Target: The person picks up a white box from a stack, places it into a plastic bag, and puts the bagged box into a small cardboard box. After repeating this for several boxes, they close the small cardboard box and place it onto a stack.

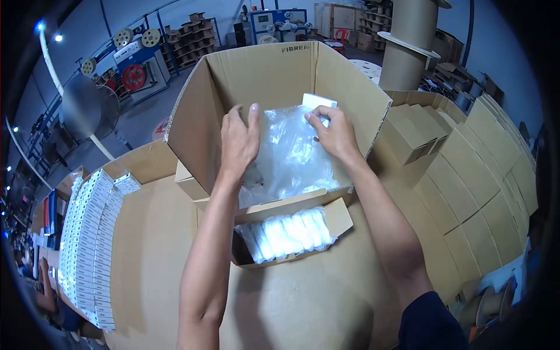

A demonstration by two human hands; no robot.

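Both my arms reach into a large open cardboard box (262, 73). A crumpled clear plastic bag (297, 151) lies inside it. My right hand (336, 137) pinches the bag's upper right edge between thumb and fingers. Left of the bag is my left hand (240, 140), its thumb and fingers apart and nothing held. Behind the right fingers a small white box (319, 101) shows, partly covered by the bag. In front of the large box stands a smaller open carton (339, 221), holding several white plastic-wrapped packets (286, 234) in a row.
Stacked small white boxes (87, 251) line the table's left side. Flat cardboard pieces (478, 175) and folded cartons (415, 131) are on the right. Large spools (408, 52) stand behind, with machines (137, 61) farther back. Part of another person's arm (45, 283) shows at far left.
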